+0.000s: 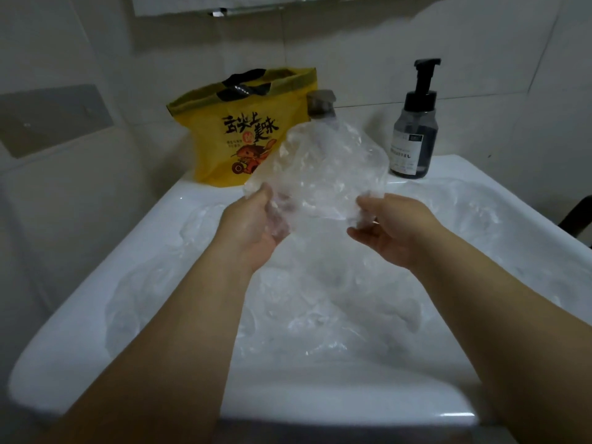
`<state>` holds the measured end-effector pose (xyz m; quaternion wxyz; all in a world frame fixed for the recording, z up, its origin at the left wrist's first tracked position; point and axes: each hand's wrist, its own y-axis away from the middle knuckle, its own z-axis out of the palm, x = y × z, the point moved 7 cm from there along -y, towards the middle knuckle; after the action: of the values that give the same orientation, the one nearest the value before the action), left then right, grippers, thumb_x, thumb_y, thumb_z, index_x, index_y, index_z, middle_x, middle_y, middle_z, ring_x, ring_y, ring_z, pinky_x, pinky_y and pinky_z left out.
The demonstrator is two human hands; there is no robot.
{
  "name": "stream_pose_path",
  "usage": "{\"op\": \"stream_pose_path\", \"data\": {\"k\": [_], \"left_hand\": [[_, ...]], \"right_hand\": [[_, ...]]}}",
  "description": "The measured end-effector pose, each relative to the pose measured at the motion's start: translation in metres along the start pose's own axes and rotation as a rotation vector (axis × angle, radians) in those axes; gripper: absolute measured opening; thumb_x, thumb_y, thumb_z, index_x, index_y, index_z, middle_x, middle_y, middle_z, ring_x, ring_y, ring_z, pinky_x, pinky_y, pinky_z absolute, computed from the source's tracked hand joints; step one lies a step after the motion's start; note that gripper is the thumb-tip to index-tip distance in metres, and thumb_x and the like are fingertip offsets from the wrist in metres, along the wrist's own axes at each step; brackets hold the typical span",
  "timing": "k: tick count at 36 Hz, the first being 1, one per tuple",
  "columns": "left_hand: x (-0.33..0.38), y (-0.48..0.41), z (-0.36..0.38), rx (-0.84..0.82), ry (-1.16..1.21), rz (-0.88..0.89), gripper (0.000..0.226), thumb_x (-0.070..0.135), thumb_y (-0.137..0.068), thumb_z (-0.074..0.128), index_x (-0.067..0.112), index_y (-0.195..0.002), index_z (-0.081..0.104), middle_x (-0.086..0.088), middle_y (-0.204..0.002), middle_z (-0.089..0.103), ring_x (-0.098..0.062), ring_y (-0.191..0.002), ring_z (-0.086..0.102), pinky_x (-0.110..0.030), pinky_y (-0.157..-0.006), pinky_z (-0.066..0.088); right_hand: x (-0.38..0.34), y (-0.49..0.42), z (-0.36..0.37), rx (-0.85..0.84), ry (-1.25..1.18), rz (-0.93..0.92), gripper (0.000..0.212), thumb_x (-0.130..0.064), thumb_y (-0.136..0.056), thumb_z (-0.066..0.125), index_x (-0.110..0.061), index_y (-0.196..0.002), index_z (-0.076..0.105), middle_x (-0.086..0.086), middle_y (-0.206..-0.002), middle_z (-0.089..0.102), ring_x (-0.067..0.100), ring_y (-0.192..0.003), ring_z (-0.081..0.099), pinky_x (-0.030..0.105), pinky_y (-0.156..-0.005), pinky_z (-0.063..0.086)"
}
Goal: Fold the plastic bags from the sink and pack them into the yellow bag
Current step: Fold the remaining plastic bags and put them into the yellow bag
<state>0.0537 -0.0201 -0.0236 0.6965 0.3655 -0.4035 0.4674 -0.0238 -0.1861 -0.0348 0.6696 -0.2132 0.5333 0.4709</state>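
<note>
A crumpled clear plastic bag [323, 168] is held up above the white sink [198, 200]. My left hand [253, 225] grips its lower left edge, and my right hand [390, 229] pinches its lower right edge. More clear plastic bags [320, 302] lie heaped in the sink basin beneath my hands. The yellow bag [237, 129], with black handles and red-and-black print, stands open on the sink's back ledge, behind and left of the held bag.
A dark pump bottle [415, 133] stands on the ledge at the back right. A grey faucet top [321, 104] shows behind the held bag. Tiled wall rises behind the sink. A dark object [579, 216] sits at the right edge.
</note>
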Motion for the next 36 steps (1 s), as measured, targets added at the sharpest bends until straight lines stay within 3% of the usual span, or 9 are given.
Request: {"op": "stream_pose_path", "data": {"k": [3, 9, 11, 15, 17, 23, 29, 33, 36], "left_hand": [[-0.004, -0.004, -0.004, 0.002, 0.026, -0.035, 0.023, 0.030, -0.101, 0.048, 0.012, -0.096, 0.061, -0.002, -0.086, 0.060, -0.015, -0.070, 0.054, -0.025, -0.052, 0.048], [0.004, -0.005, -0.007, 0.004, 0.374, -0.053, 0.031, 0.026, -0.104, 0.041, 0.012, -0.085, 0.061, 0.002, -0.066, 0.066, -0.007, -0.049, 0.060, -0.019, -0.048, 0.051], [0.003, -0.005, -0.008, -0.012, 0.414, -0.094, 0.024, 0.021, -0.103, 0.043, 0.009, -0.098, 0.064, -0.003, -0.081, 0.070, -0.011, -0.053, 0.066, -0.019, -0.045, 0.051], [0.004, 0.003, 0.001, -0.168, 0.304, -0.107, 0.033, 0.037, -0.098, 0.046, 0.013, -0.103, 0.070, -0.006, -0.105, 0.074, -0.022, -0.093, 0.070, -0.031, -0.077, 0.056], [0.006, 0.008, 0.009, -0.252, 0.194, -0.095, 0.037, 0.047, -0.092, 0.052, 0.018, -0.106, 0.071, -0.005, -0.106, 0.074, -0.021, -0.095, 0.070, -0.030, -0.073, 0.056], [-0.007, 0.004, 0.009, -0.192, -0.154, -0.053, 0.027, 0.031, -0.083, 0.069, 0.018, -0.107, 0.069, -0.002, -0.100, 0.074, -0.016, -0.086, 0.068, -0.024, -0.070, 0.053], [0.006, -0.002, -0.004, -0.074, 0.216, -0.055, 0.019, 0.031, -0.098, 0.053, 0.017, -0.088, 0.062, 0.003, -0.077, 0.061, -0.007, -0.061, 0.057, -0.016, -0.052, 0.047], [0.003, 0.003, -0.010, -0.046, 0.065, -0.124, 0.018, 0.021, -0.093, 0.051, 0.017, -0.077, 0.059, 0.008, -0.059, 0.056, -0.005, -0.049, 0.047, -0.017, -0.046, 0.030], [0.006, 0.006, -0.008, -0.057, -0.152, -0.059, 0.021, 0.026, -0.092, 0.046, 0.014, -0.084, 0.062, 0.004, -0.062, 0.061, -0.010, -0.050, 0.056, -0.020, -0.053, 0.043]], "right_hand": [[-0.002, -0.002, -0.007, 0.053, -0.059, 0.005, 0.005, 0.001, -0.092, 0.055, -0.003, -0.093, 0.057, 0.013, -0.098, 0.060, 0.023, -0.083, 0.059, 0.033, -0.070, 0.055], [-0.001, -0.003, -0.006, 0.017, -0.277, 0.070, 0.015, -0.003, -0.096, 0.048, -0.002, -0.107, 0.058, 0.010, -0.094, 0.056, 0.021, -0.079, 0.057, 0.046, -0.096, 0.048], [-0.002, -0.002, -0.004, -0.027, -0.437, 0.109, 0.017, -0.003, -0.097, 0.043, 0.000, -0.109, 0.056, 0.014, -0.114, 0.063, 0.027, -0.101, 0.062, 0.045, -0.102, 0.043], [-0.013, 0.009, 0.003, -0.127, -0.731, 0.093, 0.021, -0.004, -0.098, 0.036, 0.007, -0.101, 0.054, 0.027, -0.119, 0.062, 0.040, -0.116, 0.057, 0.051, -0.104, 0.041], [-0.018, 0.013, 0.005, -0.163, -0.777, 0.070, 0.023, -0.005, -0.098, 0.036, 0.006, -0.099, 0.056, 0.027, -0.107, 0.067, 0.040, -0.108, 0.061, 0.051, -0.098, 0.046], [-0.017, 0.012, 0.000, -0.083, -0.701, 0.076, 0.026, -0.012, -0.097, 0.049, -0.004, -0.119, 0.060, 0.016, -0.098, 0.073, 0.027, -0.091, 0.071, 0.034, -0.075, 0.059], [-0.017, 0.013, -0.006, -0.028, -0.508, 0.045, 0.017, -0.020, -0.095, 0.056, -0.012, -0.109, 0.061, 0.010, -0.090, 0.075, 0.023, -0.081, 0.073, 0.031, -0.061, 0.060], [-0.018, 0.012, -0.003, -0.082, -0.457, 0.040, 0.028, -0.024, -0.095, 0.056, -0.014, -0.121, 0.060, 0.008, -0.099, 0.074, 0.024, -0.087, 0.073, 0.033, -0.066, 0.060], [-0.020, 0.012, -0.004, -0.111, -0.402, 0.033, 0.033, -0.027, -0.095, 0.054, -0.014, -0.126, 0.059, 0.008, -0.104, 0.073, 0.025, -0.092, 0.072, 0.036, -0.071, 0.059]]}}
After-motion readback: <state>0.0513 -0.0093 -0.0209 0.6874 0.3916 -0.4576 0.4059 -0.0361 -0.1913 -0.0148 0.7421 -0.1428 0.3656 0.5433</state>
